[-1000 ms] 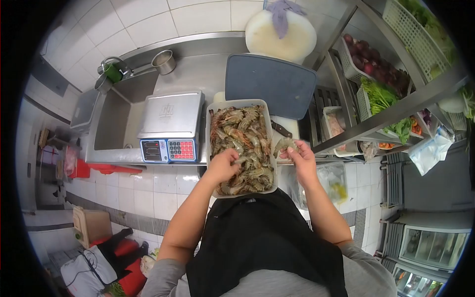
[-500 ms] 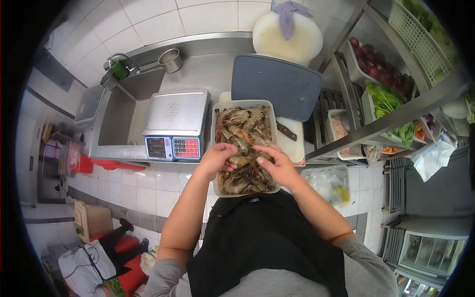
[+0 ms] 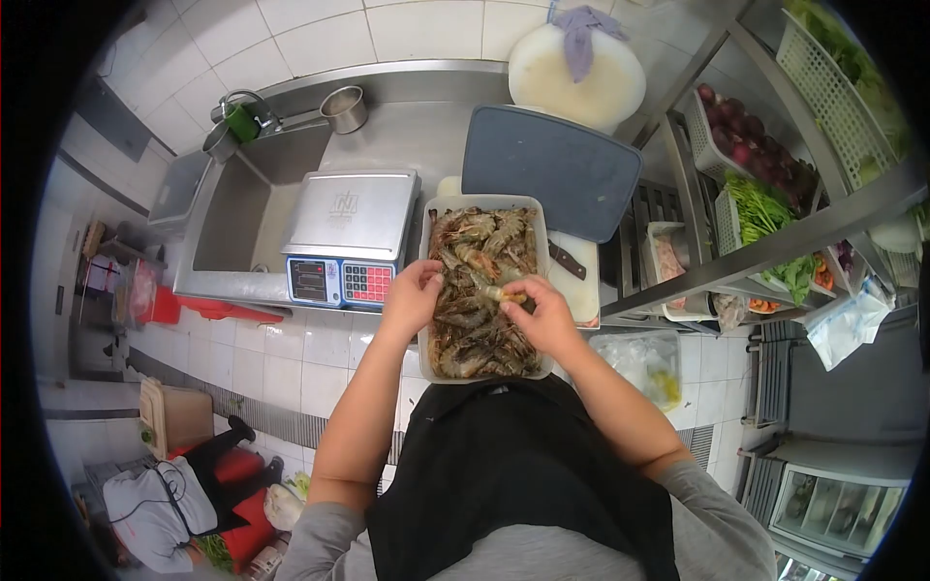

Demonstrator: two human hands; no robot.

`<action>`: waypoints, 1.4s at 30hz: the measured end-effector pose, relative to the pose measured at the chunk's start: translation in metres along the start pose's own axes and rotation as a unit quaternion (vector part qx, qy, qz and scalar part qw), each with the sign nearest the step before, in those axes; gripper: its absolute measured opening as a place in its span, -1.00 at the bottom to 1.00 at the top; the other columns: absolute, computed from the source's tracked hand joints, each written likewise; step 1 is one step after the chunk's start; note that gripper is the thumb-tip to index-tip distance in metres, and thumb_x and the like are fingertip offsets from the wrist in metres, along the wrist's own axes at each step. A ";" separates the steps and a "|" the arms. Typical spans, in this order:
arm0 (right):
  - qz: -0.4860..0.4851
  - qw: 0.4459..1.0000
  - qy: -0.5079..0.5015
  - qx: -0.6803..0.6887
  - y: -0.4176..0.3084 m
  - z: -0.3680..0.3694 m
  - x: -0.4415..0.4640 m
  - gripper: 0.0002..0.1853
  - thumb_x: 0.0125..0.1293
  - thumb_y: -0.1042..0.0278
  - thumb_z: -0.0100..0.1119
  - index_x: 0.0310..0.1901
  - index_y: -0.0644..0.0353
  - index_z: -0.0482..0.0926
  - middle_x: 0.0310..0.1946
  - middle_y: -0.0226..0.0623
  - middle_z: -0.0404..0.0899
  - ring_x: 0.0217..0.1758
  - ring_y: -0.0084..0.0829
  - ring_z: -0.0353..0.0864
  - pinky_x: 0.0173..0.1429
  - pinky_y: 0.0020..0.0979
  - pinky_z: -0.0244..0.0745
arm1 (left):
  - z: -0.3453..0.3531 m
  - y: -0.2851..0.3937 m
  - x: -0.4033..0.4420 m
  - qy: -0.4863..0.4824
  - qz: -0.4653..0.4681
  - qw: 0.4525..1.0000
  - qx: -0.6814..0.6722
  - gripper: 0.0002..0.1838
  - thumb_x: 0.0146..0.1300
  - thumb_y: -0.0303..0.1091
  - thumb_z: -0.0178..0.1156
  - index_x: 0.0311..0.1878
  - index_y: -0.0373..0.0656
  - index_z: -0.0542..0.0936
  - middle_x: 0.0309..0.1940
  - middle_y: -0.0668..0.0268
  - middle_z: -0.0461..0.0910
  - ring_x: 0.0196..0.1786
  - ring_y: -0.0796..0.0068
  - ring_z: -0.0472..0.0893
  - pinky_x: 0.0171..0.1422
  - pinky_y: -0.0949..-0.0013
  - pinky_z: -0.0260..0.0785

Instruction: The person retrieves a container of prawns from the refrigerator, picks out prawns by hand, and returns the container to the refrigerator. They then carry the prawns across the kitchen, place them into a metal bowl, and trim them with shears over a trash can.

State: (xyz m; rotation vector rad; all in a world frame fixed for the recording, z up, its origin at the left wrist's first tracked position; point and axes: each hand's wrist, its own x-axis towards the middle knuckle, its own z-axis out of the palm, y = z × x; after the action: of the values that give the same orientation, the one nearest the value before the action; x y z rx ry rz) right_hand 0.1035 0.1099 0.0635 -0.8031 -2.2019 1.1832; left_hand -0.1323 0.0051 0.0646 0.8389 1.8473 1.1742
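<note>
Head view: at the far lower left, a co-worker in a light top (image 3: 160, 508) is positioned beside red items (image 3: 242, 523) at floor level. To the right of and above this area, a sink (image 3: 254, 218) is set into the stainless steel counter (image 3: 417, 126), with a green item (image 3: 240, 123) next to the faucet (image 3: 262, 111). A digital scale (image 3: 354, 215) is located right of the sink; its keypad faces the operator, and a metal pot (image 3: 344, 109) stands behind it. The left hand (image 3: 411, 300) is at the left rim of a white container (image 3: 426, 353), fingers curled toward the thumb; whether it grips anything cannot be determined. The container is filled with raw shrimp (image 3: 484, 344), and its near end projects past the counter's front edge toward the black apron (image 3: 523, 445). Above the container contents, the right hand (image 3: 542, 315) pinches one shrimp (image 3: 496, 293) between thumb and fingers. Behind and to the right of the container lies a dark gray board (image 3: 552, 169); a knife (image 3: 568, 259) rests on a white board (image 3: 583, 290) in front of it. A round board (image 3: 542, 77) draped with a purple cloth (image 3: 579, 44) leans at the wall. At the far right, a rack (image 3: 746, 242) carries red onions (image 3: 741, 131) and leafy greens (image 3: 760, 213).
</note>
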 end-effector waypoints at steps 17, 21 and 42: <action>0.113 0.950 0.095 0.273 0.025 -0.006 -0.016 -0.30 0.43 0.75 0.05 0.59 0.24 0.19 0.30 -0.18 0.52 0.06 -0.49 0.67 0.20 -0.45 0.59 | 0.030 -0.042 -0.016 -0.118 0.243 0.831 0.487 -0.84 0.17 -0.43 0.23 -0.16 -0.08 0.67 -0.15 0.23 0.71 0.07 0.22 0.68 0.25 0.15 0.36; 0.171 0.927 0.051 0.329 0.026 -0.003 -0.022 -0.31 0.36 0.78 0.08 0.52 0.27 0.26 0.31 -0.11 0.49 -0.02 -0.44 0.72 0.10 -0.44 0.63 | 0.035 -0.046 -0.017 -0.088 0.273 0.774 0.565 -0.80 0.15 -0.41 0.26 -0.14 -0.11 0.67 -0.19 0.18 0.74 0.04 0.18 0.70 0.29 0.17 0.35; 0.332 0.826 -0.038 0.453 -0.016 0.013 -0.020 -0.67 0.52 0.38 0.18 0.24 0.27 0.49 -0.02 -0.29 0.64 -0.07 -0.45 0.69 0.04 -0.41 0.56 | 0.035 -0.022 -0.054 -0.204 0.008 0.950 -0.238 -0.62 0.40 -0.49 0.35 0.26 -0.28 0.63 0.13 0.28 0.71 0.13 0.51 0.66 0.29 0.40 0.49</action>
State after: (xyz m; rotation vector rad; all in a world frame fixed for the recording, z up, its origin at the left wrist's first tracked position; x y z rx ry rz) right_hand 0.1045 0.0809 0.0677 -1.0848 -1.0914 2.3404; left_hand -0.0787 -0.0335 0.0483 0.7453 1.1586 1.2733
